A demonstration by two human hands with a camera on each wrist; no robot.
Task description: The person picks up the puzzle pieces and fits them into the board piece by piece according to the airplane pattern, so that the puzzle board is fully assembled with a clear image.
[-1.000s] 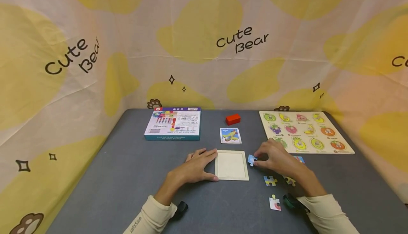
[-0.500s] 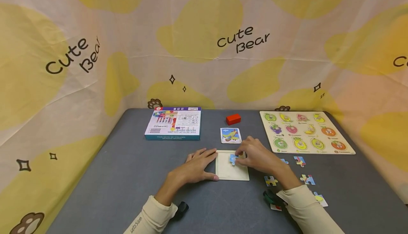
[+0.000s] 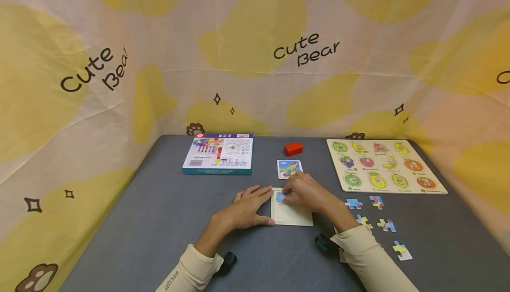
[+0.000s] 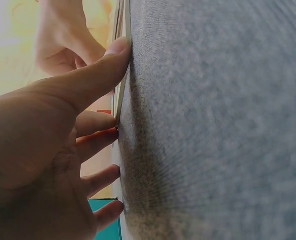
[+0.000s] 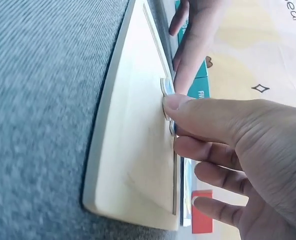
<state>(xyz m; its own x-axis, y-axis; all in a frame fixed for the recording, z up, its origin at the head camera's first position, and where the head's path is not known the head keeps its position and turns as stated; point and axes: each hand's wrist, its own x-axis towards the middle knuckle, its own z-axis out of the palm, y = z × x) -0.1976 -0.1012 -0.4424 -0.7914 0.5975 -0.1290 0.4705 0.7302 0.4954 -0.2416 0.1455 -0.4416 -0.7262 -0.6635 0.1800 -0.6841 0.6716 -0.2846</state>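
My right hand [image 3: 308, 194] pinches a blue jigsaw piece [image 3: 280, 197] between thumb and fingers, over the upper left part of a shallow pale wooden puzzle tray [image 3: 295, 217]. In the right wrist view the piece [image 5: 165, 87] sits low, close to the tray's floor at its far side; the fingers partly cover it. Along the tray's left edge rests my left hand [image 3: 245, 210], fingers spread and fairly straight. Its thumb [image 4: 116, 47] touches the tray's side in the left wrist view. A picture card [image 3: 288, 168] with a yellow airplane lies behind the tray.
Several loose jigsaw pieces [image 3: 386, 225] lie to the right, some near the right sleeve. A fruit board [image 3: 380, 166] lies at the back right. At the back stand a red block [image 3: 293, 149] and, further left, a flat cardboard box [image 3: 217, 155].
My right hand has carried the blue jigsaw piece leftward, from beside the tray's right edge to its upper left part. The left hand has stayed at the tray's left edge.
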